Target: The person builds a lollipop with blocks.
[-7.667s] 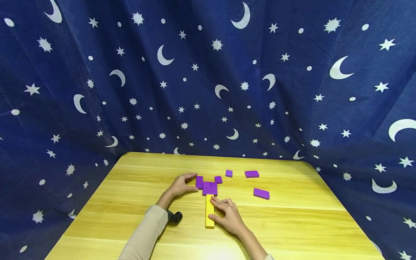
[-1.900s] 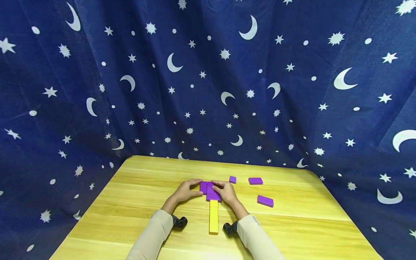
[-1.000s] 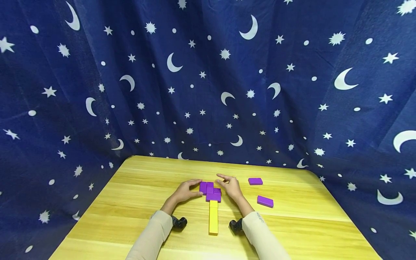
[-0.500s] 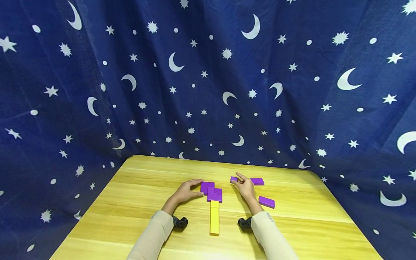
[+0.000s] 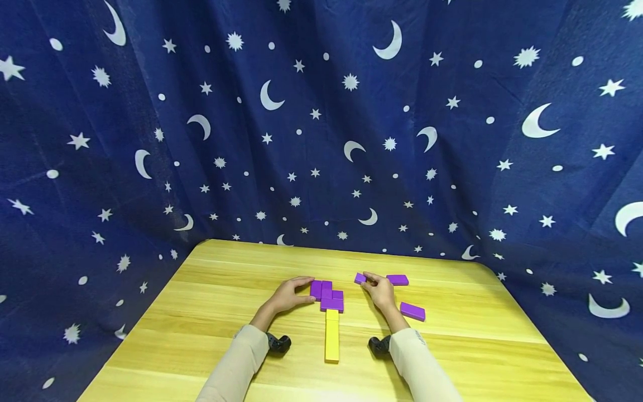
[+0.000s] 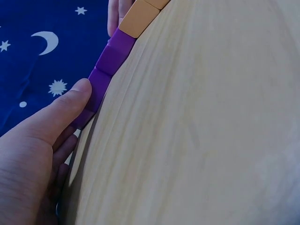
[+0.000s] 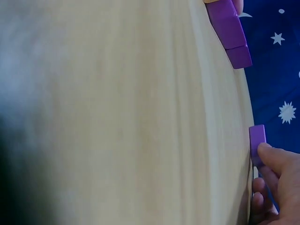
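Note:
My left hand (image 5: 285,295) holds the leftmost purple block (image 5: 315,290) by its ends, thumb at the near end and a finger at the far one. In the left wrist view the thumb (image 6: 70,105) lies against purple. This block adjoins a group of purple blocks (image 5: 332,305), with a yellow strip of blocks (image 5: 332,338) running from it toward the front. Farther back and right, my right hand (image 5: 380,290) pinches a small purple block (image 5: 360,278) between thumb and finger; the right wrist view shows the block (image 7: 257,140) standing out past the thumb.
Two loose purple blocks lie right of the right hand, a rear block (image 5: 397,280) and a nearer block (image 5: 412,311). A star-and-moon curtain (image 5: 321,139) hangs behind the wooden table (image 5: 477,335). Black wrist devices (image 5: 278,344) sit at both cuffs.
My right hand has gone from the yellow strip to the purple group, then right to the small purple block, now pinched. A small loose purple block has joined the group. The left hand stays.

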Tool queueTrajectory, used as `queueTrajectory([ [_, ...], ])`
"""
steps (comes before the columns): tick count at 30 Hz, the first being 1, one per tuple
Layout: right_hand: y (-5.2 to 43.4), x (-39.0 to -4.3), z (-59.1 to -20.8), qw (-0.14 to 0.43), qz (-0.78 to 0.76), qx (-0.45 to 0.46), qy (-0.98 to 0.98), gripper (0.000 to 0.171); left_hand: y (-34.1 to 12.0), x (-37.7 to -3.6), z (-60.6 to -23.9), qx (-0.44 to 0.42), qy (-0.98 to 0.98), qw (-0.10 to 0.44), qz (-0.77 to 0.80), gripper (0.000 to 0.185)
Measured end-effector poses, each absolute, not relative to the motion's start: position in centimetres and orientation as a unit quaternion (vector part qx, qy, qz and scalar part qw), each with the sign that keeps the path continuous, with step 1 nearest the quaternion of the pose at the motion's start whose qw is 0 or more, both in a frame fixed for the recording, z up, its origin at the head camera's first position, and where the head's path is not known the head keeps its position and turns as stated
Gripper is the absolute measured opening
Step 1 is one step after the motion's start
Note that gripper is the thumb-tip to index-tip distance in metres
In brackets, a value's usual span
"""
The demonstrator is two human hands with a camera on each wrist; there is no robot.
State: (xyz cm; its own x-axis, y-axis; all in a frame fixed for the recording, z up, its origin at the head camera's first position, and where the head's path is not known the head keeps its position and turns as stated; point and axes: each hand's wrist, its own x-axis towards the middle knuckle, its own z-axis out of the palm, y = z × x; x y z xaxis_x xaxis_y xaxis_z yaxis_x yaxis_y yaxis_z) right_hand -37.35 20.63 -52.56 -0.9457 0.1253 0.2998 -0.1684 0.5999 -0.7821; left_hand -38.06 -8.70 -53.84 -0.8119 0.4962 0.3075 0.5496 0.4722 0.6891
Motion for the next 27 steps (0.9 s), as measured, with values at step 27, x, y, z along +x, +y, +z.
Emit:
queueTrajectory([
  [27,17.3,-36.7,-51.3,0.05,0.506,0.146,-0.849,0.026,-8.6,-38.0,-53.9,-0.296,-0.863,0.041,-0.407,0.063],
])
